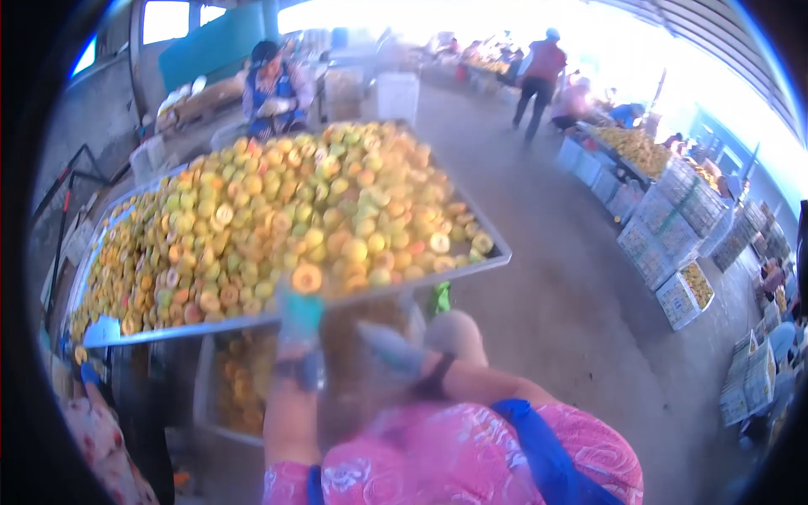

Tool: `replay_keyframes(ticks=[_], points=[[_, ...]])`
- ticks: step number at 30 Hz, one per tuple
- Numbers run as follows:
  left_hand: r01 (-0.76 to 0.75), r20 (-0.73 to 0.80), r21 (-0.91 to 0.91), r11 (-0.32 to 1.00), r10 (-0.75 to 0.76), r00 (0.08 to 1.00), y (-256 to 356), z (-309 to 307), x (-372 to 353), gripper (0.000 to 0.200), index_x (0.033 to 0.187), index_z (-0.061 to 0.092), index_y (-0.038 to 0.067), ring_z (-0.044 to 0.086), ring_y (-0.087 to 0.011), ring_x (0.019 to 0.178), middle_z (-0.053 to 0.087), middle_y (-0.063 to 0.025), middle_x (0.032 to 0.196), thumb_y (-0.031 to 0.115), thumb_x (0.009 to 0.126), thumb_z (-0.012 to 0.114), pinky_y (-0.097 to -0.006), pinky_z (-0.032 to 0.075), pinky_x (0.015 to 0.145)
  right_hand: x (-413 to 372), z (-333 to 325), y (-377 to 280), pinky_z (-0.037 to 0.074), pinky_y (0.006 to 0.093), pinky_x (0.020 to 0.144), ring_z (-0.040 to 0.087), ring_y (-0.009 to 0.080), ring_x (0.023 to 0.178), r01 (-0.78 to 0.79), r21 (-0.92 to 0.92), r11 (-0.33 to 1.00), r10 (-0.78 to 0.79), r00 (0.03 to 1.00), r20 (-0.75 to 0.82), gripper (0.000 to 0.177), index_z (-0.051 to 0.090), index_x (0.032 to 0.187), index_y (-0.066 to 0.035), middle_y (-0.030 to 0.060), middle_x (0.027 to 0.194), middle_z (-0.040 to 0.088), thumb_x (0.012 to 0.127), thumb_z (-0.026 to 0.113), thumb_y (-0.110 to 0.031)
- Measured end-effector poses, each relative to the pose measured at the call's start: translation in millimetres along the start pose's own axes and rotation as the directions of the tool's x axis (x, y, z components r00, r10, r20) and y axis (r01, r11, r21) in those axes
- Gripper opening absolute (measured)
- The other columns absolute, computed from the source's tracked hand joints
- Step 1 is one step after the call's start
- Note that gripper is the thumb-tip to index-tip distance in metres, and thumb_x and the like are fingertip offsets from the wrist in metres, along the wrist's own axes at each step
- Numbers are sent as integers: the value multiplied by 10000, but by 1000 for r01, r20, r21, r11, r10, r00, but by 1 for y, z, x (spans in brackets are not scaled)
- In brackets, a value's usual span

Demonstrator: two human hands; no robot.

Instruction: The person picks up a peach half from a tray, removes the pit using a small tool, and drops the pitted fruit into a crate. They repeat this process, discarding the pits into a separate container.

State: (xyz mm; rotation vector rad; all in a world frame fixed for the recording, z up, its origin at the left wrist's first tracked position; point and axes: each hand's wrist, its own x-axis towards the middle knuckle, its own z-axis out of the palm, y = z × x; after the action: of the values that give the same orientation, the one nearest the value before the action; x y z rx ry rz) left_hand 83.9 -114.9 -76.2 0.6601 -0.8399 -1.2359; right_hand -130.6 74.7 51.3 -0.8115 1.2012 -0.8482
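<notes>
while the left hand (301,318) is up at the near side of the table (459,271), a cut fruit (306,279) sits right at its fingertips, straight out on the far side of them, its round orange face turned this way. no long axis to speak of there, that fruit is as good as round; it's the table that runs long, left to right, its near rim slanting farther off toward the right.

so the left hand is clearly the nearer one. the right hand (391,347) hangs to the right and nearer the body, short of the rim, with the fruit lying off to its left and farther away, well apart from it.

how are the fingers set? the left ones reach up toward the fruit, but with this blur i can't tell whether they pinch it or only touch it. the right hand points left and away, badly smeared, and i can't tell if it's spread, closed or holding anything.

beyond the cut fruit, the heap of fruit (252,210) spreads across the table, and low on the near side there's a crate (203,383) with more fruit in it.
</notes>
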Motion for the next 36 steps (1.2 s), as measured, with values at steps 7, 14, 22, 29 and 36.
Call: replay_keyframes(ticks=[7, 14, 22, 29, 36], points=[[-113, 142, -27, 993, 115, 983, 55, 73, -51, 403, 1198, 561, 22, 633, -271, 1007, 642, -139, 1109, 352, 974, 509, -443, 534, 911, 32, 0, -14, 385, 278, 355, 472, 140, 424, 220, -111, 969, -189, 954, 234, 303, 527, 1017, -106, 33, 673, 522, 997, 457, -401], [-196, 154, 228, 954, 164, 974, 93, 111, -98, 416, 1249, 510, 19, 627, -279, 997, 623, -152, 1090, 343, 988, 493, -415, 536, 888, 29, 14, -30, 361, 236, 391, 456, 115, 448, 340, -183, 923, -291, 923, 252, 248, 539, 1029, -113, 5, 684, 500, 1001, 478, -352], [115, 180, -279, 953, -66, 981, 95, 115, -118, 442, 1266, 496, 12, 620, -226, 949, 619, -115, 1048, 361, 995, 494, -356, 529, 847, 20, 18, -30, 356, 201, 406, 469, 57, 505, 315, -165, 935, -262, 924, 279, 295, 576, 1103, -66, -33, 709, 521, 1019, 473, -330], [-49, 118, -56, 997, 55, 991, 100, 126, -136, 386, 1225, 508, 18, 563, -148, 905, 590, -71, 1016, 340, 1014, 479, -281, 491, 814, 16, 19, -21, 373, 218, 419, 474, 61, 513, 234, -175, 956, -164, 926, 339, 359, 561, 1160, -66, -23, 724, 535, 1021, 459, -381], [-503, 293, 647, 574, 422, 858, 90, 109, -123, 420, 1147, 543, 9, 571, -158, 898, 589, -78, 1022, 398, 993, 503, -288, 491, 803, 29, 20, -7, 327, 233, 349, 405, 80, 415, 290, -128, 948, -232, 910, 344, 340, 521, 1127, -96, -8, 680, 486, 1021, 427, -405]])
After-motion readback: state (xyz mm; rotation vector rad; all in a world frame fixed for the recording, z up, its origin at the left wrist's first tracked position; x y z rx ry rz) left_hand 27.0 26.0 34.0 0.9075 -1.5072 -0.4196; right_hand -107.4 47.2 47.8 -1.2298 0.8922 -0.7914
